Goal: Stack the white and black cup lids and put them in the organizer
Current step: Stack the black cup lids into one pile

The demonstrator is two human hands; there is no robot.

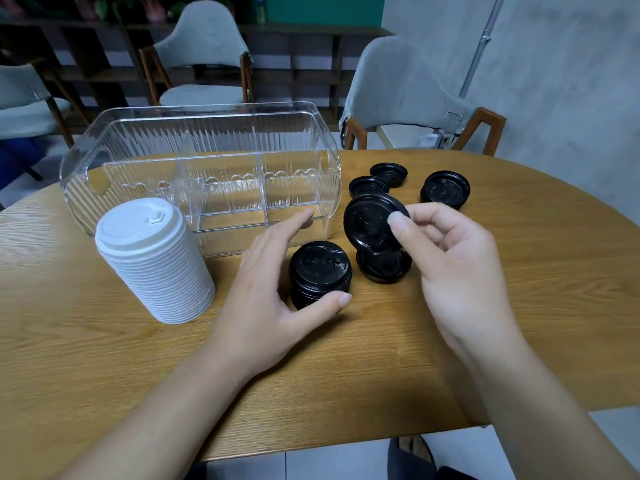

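My right hand (457, 268) pinches a tilted black lid (372, 220) just right of the short black stack (320, 273), which my open left hand (273, 289) steadies on the counter (104, 358).

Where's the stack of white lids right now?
In the head view, the white lid stack stands on the table left of centre, just in front of the clear organizer's left end and left of the left hand.

Tall white lid stack (156, 261) beside short black stack (320, 273).
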